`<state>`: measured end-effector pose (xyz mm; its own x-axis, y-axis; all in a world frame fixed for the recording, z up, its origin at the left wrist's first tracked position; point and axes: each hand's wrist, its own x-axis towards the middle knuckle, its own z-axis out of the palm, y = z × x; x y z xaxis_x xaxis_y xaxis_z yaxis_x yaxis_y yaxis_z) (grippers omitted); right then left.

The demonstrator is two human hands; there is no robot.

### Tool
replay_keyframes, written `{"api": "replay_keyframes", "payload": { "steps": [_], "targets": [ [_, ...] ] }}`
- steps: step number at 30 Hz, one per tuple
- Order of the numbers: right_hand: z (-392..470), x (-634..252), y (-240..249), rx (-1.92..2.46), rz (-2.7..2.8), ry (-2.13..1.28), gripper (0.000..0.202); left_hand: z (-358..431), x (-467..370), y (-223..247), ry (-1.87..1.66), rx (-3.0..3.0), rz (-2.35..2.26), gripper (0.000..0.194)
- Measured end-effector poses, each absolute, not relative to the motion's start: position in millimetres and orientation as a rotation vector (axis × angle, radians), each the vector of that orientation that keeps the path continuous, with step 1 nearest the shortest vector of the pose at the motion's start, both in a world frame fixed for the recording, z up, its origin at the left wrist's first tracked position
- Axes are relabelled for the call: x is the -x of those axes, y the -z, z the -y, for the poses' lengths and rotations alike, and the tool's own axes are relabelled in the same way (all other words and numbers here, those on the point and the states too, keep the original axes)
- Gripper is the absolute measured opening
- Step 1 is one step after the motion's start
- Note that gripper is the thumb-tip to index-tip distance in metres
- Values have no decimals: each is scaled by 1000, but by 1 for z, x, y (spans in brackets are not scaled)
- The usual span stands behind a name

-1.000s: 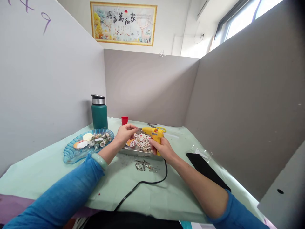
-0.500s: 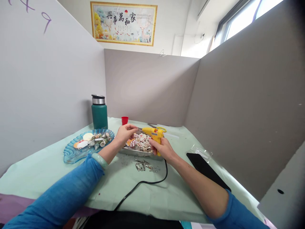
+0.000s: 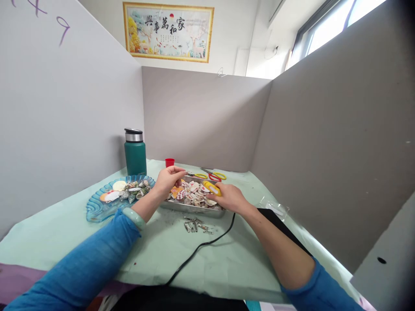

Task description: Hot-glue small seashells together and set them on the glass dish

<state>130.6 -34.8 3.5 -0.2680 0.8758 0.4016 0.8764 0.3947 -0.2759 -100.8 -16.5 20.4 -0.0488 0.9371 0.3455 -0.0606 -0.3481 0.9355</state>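
My right hand (image 3: 231,197) is wrapped round a yellow glue gun (image 3: 212,188) above the right part of a metal tray (image 3: 194,209). Patterned shells (image 3: 194,192) fill that tray. Over its left end is my left hand (image 3: 170,178), its fingers pinched together; whatever they hold is too small to make out. A black cord (image 3: 202,245) runs from under my right hand to the table's front edge. Several small metal pins (image 3: 196,225) lie in front of the tray.
A blue dish (image 3: 100,207) with shells lies at the left, a green bottle (image 3: 135,156) behind it. A red cup (image 3: 169,163) and scissors (image 3: 218,176) are behind the tray. A black flat object (image 3: 285,229) lies at the right. Grey partitions (image 3: 204,116) surround the table.
My right hand has moved slightly right, and the glue gun has turned away from my left hand. The cord has shifted right. My left hand has moved slightly left.
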Motion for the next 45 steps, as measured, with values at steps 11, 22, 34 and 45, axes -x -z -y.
{"api": "replay_keyframes", "payload": {
  "steps": [11, 22, 34, 45],
  "targets": [
    [37, -132, -16, 1307, 2303, -94, 30, 17, 96, -15, -1398, -1424, -814, 26],
    [45, -94, -6, 827, 1620, -746, 23, 33, 80, -10, -1195, -1336, -677, 25],
    [50, -95, -10, 816, 1471, -836, 28, 33, 77, -9, -1162, -1270, -543, 31],
    [53, -105, -7, 998, 1840, -221, 13, 37, 76, -11, -1266, -1503, -673, 34]
  ]
}}
